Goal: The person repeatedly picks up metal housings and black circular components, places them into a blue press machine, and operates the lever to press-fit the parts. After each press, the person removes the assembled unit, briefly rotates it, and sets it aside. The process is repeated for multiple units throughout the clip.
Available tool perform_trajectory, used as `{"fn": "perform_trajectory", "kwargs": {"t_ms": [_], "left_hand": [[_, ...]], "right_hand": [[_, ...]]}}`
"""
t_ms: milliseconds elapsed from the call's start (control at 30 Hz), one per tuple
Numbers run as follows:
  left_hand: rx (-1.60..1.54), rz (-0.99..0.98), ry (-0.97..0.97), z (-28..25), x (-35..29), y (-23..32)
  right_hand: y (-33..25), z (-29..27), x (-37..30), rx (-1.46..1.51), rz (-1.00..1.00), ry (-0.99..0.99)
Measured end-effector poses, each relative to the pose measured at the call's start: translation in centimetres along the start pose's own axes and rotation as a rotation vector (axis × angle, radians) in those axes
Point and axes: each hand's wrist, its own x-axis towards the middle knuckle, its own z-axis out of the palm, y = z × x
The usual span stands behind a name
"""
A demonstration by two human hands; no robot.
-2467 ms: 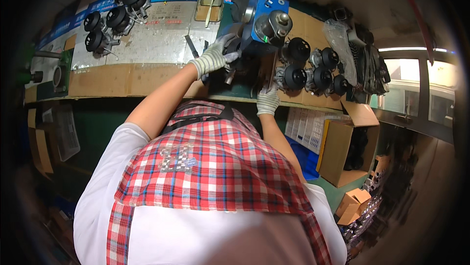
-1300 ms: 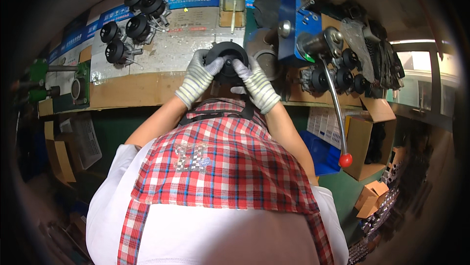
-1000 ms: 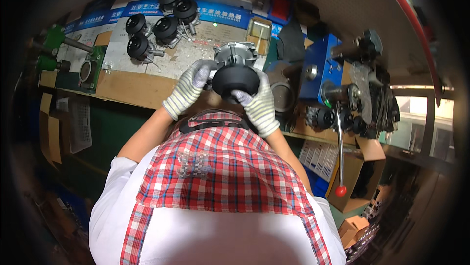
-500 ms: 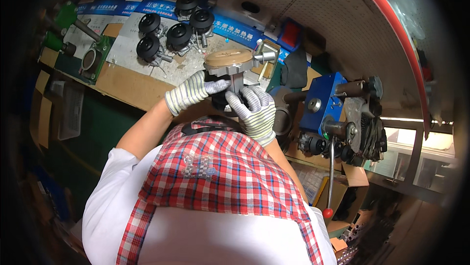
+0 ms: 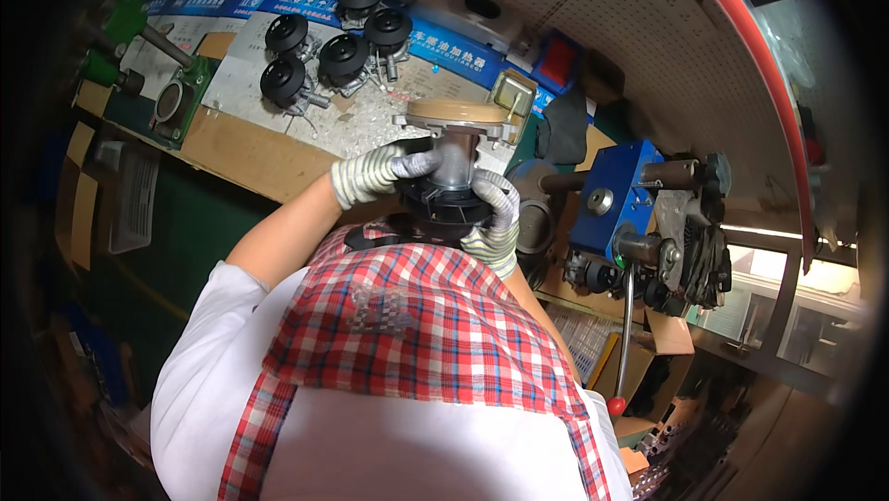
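Both striped, gloved hands hold a fan motor unit in front of my chest. Its black fan wheel faces down, below a grey cylindrical body. A metal flange topped by a tan round disc forms the upper end. My left hand is closed against the left side of the body, thumb toward it. My right hand curls its fingers round the right edge of the fan wheel. Several similar black-topped fan units stand on the bench beyond.
A green clamp-like tool is at the bench's left end. On the right stands a blue lever press with a red-knobbed handle. A shallow metal tray, a dark cloth and a blue-and-red bin lie at the back right.
The unit has shifted slightly right and turned in my hands, so more of its black fan wheel and grey body shows. My right hand has moved from the body down to the wheel's edge.
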Motion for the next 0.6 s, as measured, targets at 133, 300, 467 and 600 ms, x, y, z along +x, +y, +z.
{"fn": "perform_trajectory", "kwargs": {"t_ms": [133,300,467,600], "left_hand": [[0.103,0.138,0.175,1.0,0.7,-0.3],[0.066,0.021,0.351,1.8,0.2,0.1],[0.063,0.04,0.365,1.2,-0.1,-0.5],[0.136,0.071,0.357,1.1,-0.3,-0.4]], "right_hand": [[2.6,0.4,-1.4,0.034,0.118,-0.075],[2.0,-0.4,-1.6,0.054,0.351,-0.204],[1.2,0.2,-1.6,0.204,0.536,-0.146],[1.9,0.0,-1.9,0.009,0.518,-0.147]]}}
